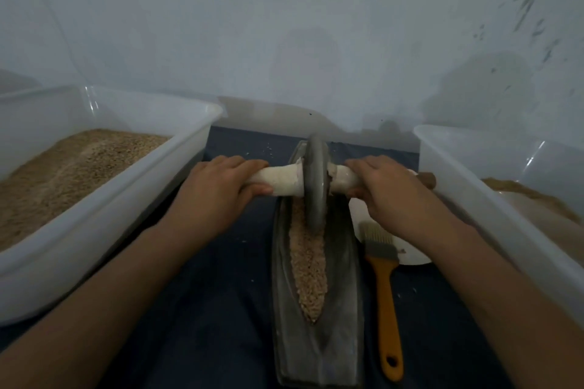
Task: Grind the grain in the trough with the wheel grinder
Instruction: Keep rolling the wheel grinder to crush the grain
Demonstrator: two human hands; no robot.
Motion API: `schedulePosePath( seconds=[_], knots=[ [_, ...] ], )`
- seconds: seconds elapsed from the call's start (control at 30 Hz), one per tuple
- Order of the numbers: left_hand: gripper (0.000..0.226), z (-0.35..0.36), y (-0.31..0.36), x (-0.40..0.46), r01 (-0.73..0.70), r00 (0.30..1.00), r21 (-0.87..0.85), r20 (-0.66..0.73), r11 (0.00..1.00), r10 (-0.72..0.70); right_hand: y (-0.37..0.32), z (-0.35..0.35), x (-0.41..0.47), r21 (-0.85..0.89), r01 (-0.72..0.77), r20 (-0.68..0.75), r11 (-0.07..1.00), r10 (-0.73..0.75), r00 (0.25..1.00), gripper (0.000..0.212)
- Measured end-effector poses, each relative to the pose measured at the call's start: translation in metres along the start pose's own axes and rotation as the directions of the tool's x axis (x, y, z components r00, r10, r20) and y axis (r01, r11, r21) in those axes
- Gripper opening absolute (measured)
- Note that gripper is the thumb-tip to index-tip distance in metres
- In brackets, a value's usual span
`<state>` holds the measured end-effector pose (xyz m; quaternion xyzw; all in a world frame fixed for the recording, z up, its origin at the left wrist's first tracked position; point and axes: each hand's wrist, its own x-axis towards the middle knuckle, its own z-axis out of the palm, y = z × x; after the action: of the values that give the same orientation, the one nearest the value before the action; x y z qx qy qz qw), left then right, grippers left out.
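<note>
A long dark boat-shaped trough lies lengthwise in front of me on a dark blue cloth. Tan crushed grain fills its groove. The grey wheel of the wheel grinder stands upright in the groove at the trough's far half. A pale axle handle runs through the wheel. My left hand grips the handle's left end. My right hand grips the right end.
A white bin holding whole grain stands at the left. Another white bin with brown meal stands at the right. A brush with an orange handle lies right of the trough, its bristles on a white plate. The wall is close behind.
</note>
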<state>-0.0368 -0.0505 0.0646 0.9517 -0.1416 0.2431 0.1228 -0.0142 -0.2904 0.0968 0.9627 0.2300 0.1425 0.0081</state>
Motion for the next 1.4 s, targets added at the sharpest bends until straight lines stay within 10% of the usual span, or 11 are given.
schedulePosePath(
  seconds=[0.27,0.43,0.77,0.97,1.2,1.4],
  knots=[
    [0.048,-0.050,-0.004,-0.012,0.000,0.847,-0.282,0.509,0.959,0.150,-0.011,-0.053,-0.027,0.053,0.130,0.402,0.990,-0.141,0.905,0.016],
    [0.046,-0.063,-0.001,-0.016,0.019,0.786,-0.311,0.592,0.950,0.178,-0.012,-0.070,-0.038,0.109,0.145,0.498,0.983,-0.180,0.849,0.021],
    [0.044,0.005,0.009,-0.003,-0.041,0.996,0.255,-0.067,0.966,0.060,0.003,0.013,0.001,-0.078,-0.009,-0.030,0.997,0.007,1.000,0.046],
    [0.054,-0.021,0.002,-0.008,-0.156,0.972,0.095,0.190,0.983,0.136,-0.005,-0.017,-0.014,-0.032,0.071,0.257,0.997,-0.060,0.964,0.009],
    [0.044,-0.060,-0.004,-0.018,-0.019,0.772,-0.272,0.608,0.962,0.187,-0.005,-0.065,-0.034,0.188,0.153,0.561,0.970,-0.234,0.794,0.036],
    [0.062,-0.020,0.004,-0.007,-0.082,0.962,0.137,0.270,0.987,0.043,0.007,-0.024,-0.012,0.204,-0.008,0.387,0.979,-0.073,0.919,0.023]
  ],
)
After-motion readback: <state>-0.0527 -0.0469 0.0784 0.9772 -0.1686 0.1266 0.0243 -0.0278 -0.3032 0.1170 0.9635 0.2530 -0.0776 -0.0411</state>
